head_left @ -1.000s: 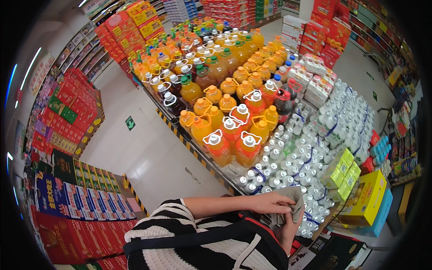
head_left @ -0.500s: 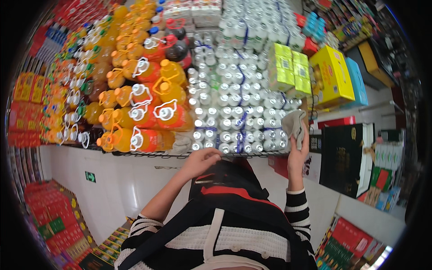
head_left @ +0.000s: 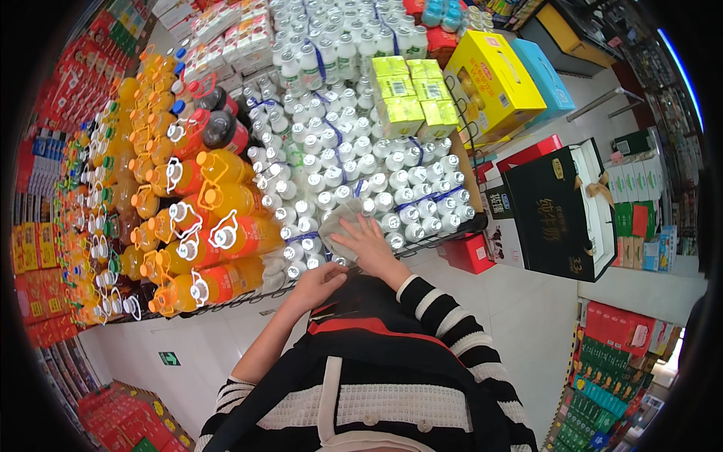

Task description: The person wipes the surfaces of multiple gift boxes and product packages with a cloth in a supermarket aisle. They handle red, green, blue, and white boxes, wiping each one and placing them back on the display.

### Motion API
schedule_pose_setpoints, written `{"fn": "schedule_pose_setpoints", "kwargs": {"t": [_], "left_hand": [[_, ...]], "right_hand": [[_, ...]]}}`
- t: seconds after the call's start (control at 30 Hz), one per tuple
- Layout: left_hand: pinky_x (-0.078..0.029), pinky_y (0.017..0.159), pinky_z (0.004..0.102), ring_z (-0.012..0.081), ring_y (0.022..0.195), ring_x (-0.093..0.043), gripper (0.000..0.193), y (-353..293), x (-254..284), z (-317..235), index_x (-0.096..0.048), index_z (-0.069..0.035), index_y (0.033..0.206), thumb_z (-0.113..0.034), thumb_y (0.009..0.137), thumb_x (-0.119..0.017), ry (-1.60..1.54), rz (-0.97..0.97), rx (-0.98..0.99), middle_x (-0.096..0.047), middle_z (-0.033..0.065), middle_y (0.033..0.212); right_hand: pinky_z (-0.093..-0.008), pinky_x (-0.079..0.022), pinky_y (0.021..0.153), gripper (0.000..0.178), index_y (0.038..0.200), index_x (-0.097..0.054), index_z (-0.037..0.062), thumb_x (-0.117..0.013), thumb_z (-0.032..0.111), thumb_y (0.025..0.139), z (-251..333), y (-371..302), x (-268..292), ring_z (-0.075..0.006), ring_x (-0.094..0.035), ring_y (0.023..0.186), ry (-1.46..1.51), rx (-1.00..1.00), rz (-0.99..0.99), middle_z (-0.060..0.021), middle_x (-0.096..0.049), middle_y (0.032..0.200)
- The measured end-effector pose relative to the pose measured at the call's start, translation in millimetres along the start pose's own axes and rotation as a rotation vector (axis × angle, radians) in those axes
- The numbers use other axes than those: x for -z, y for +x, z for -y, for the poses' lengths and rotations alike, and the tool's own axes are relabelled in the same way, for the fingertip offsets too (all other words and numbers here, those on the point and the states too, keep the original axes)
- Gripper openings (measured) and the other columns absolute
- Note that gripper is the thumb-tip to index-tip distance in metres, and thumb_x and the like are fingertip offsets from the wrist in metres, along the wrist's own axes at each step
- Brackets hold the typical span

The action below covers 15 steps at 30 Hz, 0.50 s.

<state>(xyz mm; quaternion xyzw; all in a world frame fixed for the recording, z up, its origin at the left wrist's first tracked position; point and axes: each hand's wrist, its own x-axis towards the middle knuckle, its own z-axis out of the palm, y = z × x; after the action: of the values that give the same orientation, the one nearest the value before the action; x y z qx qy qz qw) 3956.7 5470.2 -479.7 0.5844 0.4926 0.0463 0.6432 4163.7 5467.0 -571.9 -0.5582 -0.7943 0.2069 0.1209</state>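
My right hand (head_left: 365, 248) lies flat on a grey cloth (head_left: 340, 220), fingers spread. The cloth rests on the foil tops of white bottles (head_left: 329, 178), packed in rows and bound with blue straps. My left hand (head_left: 320, 283) hovers at the front edge of the display, its fingers loosely bent and nothing in them. To its left, a crumpled grey-white cloth or glove (head_left: 273, 274) is tucked beside large orange drink bottles (head_left: 232, 277) with white carry handles.
Yellow-green cartons (head_left: 399, 113) stand on the white bottles. To the right are a yellow gift box (head_left: 493, 87), a blue box (head_left: 544, 79) and a large black box (head_left: 553, 215). The display's black wire edge (head_left: 429, 242) runs in front of me. Stacked red boxes (head_left: 132, 418) stand at lower left.
My right hand has carried the cloth left from the right corner onto the middle front bottles, flattening it there. My view has turned to the right. The left hand stays near the front edge.
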Motion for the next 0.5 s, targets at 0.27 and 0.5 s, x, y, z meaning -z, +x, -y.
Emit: {"fn": "schedule_pose_setpoints", "kwargs": {"t": [0.27, 0.5], "left_hand": [[-0.054, 0.083, 0.0296, 0.014, 0.089, -0.068, 0.032, 20.7, 0.2, -1.8, -0.066, -0.002, 0.122, -0.024, 0.098, -0.066, -0.007, 0.011, -0.068, -0.074, 0.0086, 0.1], [-0.05, 0.076, 0.0262, 0.0089, 0.082, -0.06, 0.031, 35.0, 12.4, -13.6, -0.068, 0.0, 0.12, -0.023, 0.098, -0.067, -0.064, 0.022, -0.049, -0.068, 0.0024, 0.091]], "right_hand": [[-0.0445, -0.035, 0.113, 0.052, 0.139, -0.059, 0.0164, -0.063, 0.01, 0.088, -28.2, 11.7, 17.3, -0.0329, -0.054, 0.129, 0.803, -0.264, -0.01, -0.0089, -0.062, 0.137], [-0.0312, -0.046, 0.102, 0.04, 0.139, -0.052, 0.0022, -0.061, 0.014, 0.102, -56.3, 47.0, 137.9, -0.015, -0.059, 0.118, 1.129, -0.261, -0.742, -0.0097, -0.063, 0.129]]}}
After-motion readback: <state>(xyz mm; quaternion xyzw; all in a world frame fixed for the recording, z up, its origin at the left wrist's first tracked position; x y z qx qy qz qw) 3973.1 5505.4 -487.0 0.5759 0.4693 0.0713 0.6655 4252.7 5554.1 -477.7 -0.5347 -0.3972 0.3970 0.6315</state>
